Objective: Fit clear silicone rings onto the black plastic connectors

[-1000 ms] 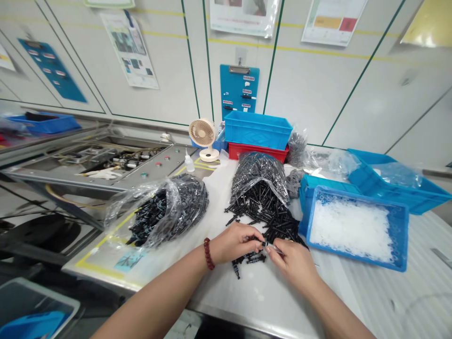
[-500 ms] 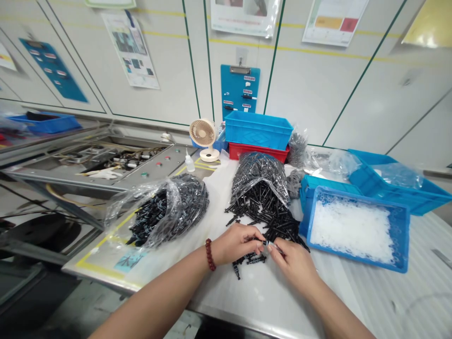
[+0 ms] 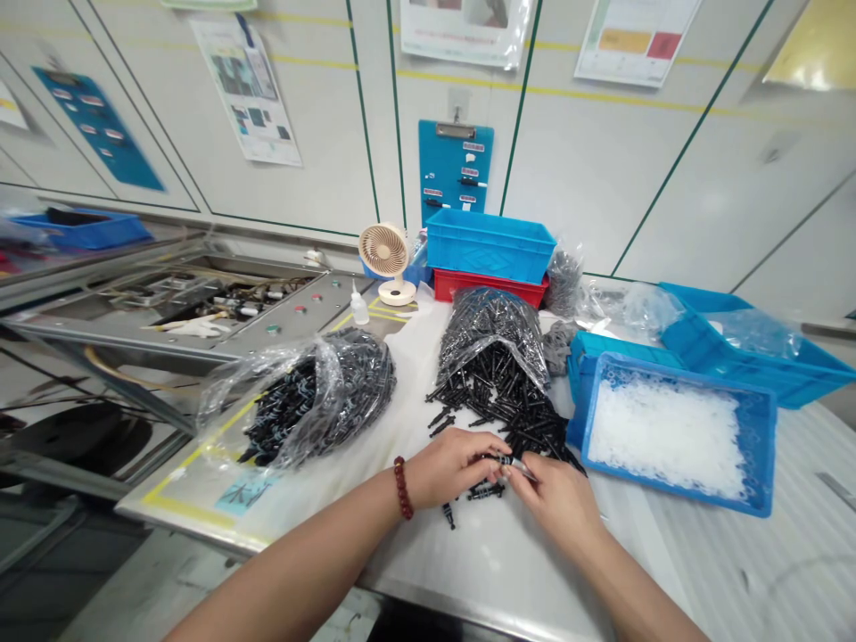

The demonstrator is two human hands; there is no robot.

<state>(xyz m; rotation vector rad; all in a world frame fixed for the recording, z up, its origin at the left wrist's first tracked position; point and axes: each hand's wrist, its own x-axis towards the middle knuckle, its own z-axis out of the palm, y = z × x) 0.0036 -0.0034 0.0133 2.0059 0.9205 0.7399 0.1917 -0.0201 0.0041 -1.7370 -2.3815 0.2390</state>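
I note the left hand pinching a slim black part (probably light, stiff, slick; best held mid-shaft) above the surface, the right hand pinching a slim pale tool beside it.

A slim black part with pale banding, mostly hidden, is held aloft at five o'clock from the view's centre, nearly level. A slender pale rod meets its right end, slanting toward four o'clock; whether it enters is unclear.
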